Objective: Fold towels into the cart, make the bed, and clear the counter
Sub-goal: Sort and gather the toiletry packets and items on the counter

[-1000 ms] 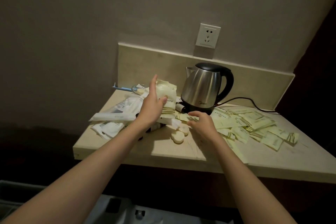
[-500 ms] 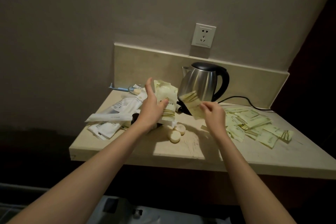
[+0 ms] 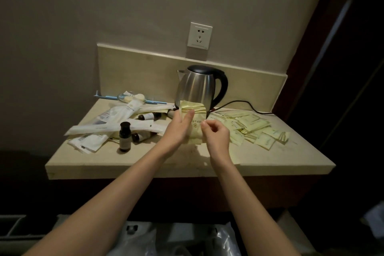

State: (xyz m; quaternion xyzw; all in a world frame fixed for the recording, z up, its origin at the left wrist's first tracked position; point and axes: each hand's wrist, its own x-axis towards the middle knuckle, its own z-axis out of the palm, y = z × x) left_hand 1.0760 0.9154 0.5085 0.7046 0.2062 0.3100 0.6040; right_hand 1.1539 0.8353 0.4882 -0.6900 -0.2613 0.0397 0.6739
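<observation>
A stack of pale yellow paper sachets with gold stripes point(image 3: 194, 122) is held upright above the beige stone counter point(image 3: 187, 162), just in front of the stainless steel electric kettle with a black handle point(image 3: 200, 87). The left hand point(image 3: 179, 129) grips the stack, thumb lying across its face and fingers hidden behind it. The right hand point(image 3: 216, 137) is at the stack's right edge with its fingers curled and thumb and forefinger pinched together; whether they actually nip a sachet cannot be told.

To the right of the right fingers, more loose yellow sachets point(image 3: 255, 131) lie scattered flat on the counter. To the left of the left fingers stands a small dark brown bottle with a black cap point(image 3: 124, 136), upright, with similar bottles point(image 3: 148, 116) lying on their sides near it among long white plastic-wrapped packets point(image 3: 112, 127). Beyond the fingers, on the wall above the kettle, is a white wall socket point(image 3: 199, 35).
</observation>
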